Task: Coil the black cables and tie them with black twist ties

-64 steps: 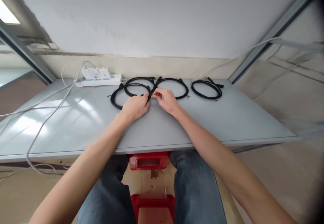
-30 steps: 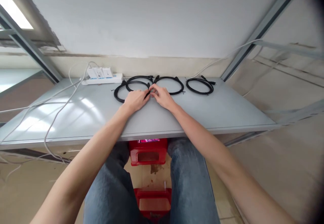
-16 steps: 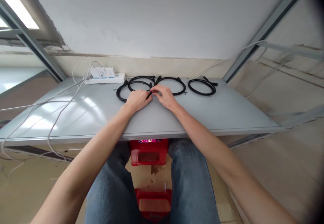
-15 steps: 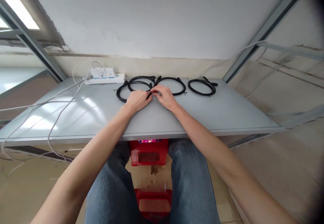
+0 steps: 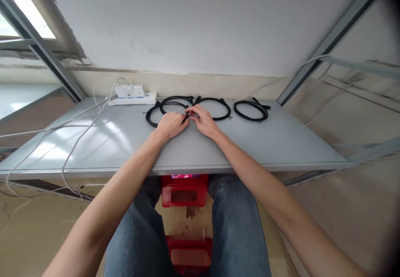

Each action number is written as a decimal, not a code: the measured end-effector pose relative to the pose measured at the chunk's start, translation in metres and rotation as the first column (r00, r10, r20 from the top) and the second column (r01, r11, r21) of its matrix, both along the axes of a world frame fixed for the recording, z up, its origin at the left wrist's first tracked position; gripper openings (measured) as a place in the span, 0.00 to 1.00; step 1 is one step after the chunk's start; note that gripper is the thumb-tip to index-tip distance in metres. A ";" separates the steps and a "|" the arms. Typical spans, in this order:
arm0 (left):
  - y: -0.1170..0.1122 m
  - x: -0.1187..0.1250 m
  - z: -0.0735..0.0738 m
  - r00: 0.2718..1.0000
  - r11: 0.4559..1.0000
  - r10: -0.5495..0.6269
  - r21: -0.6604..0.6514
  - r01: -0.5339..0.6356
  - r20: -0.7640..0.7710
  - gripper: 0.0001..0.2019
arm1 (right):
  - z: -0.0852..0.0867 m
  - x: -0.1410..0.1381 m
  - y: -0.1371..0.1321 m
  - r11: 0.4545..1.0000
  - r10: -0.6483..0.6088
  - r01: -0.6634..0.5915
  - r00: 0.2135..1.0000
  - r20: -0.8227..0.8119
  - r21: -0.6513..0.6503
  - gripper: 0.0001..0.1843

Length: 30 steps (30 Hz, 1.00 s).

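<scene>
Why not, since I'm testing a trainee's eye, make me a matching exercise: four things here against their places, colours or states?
1. power strip
2. rightmost cable
3. trousers
4. left hand

A. blue
B. touching the leftmost cable
C. white, at the back left of the table
D. black, looped

Pairs: 1-C, 2-D, 3-A, 4-B

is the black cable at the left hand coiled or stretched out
Coiled: the black cable forms a loop on the table, its near side partly hidden by the left hand.
</scene>
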<state>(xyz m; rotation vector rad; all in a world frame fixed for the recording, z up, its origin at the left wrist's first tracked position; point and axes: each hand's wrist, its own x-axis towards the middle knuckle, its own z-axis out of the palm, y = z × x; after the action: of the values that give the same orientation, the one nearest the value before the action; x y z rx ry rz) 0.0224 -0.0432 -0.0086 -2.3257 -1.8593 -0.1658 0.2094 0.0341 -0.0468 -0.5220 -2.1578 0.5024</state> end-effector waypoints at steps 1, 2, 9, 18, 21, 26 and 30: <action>-0.001 0.000 0.000 1.000 1.000 -0.005 -0.005 0.005 -0.007 0.29 | 0.000 -0.001 0.001 1.000 0.000 -0.001 1.000 -0.011 -0.012 0.16; -0.001 0.000 0.001 1.000 1.000 -0.010 -0.008 0.009 -0.014 0.30 | 0.000 -0.001 0.001 1.000 0.000 0.000 1.000 -0.020 -0.021 0.14; -0.004 0.003 0.002 0.999 1.000 -0.016 -0.008 0.016 -0.045 0.30 | 0.004 -0.002 -0.001 0.996 -0.027 0.022 0.998 -0.053 -0.088 0.04; -0.008 0.008 0.007 0.999 1.000 0.011 -0.021 -0.012 -0.053 0.30 | 0.004 -0.005 -0.001 0.984 -0.023 0.013 0.998 -0.056 -0.178 0.09; -0.007 0.007 0.004 0.999 1.000 0.010 -0.003 -0.011 -0.036 0.30 | 0.002 -0.005 -0.001 0.987 -0.020 0.011 0.998 -0.060 -0.158 0.09; -0.006 0.009 0.002 0.999 0.999 0.034 0.030 -0.034 -0.003 0.29 | 0.000 -0.005 -0.002 0.991 0.023 -0.032 0.997 -0.070 -0.130 0.12; -0.009 0.014 0.006 0.996 0.995 0.086 0.043 -0.087 0.003 0.28 | 0.002 -0.005 -0.005 0.991 0.025 -0.034 0.997 -0.067 -0.130 0.11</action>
<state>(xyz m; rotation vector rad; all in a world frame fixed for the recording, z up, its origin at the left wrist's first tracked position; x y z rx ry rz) 0.0362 -0.0520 -0.0030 -2.2128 -1.9331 -0.1949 0.2041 0.0292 -0.0451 -0.5382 -2.0821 0.6722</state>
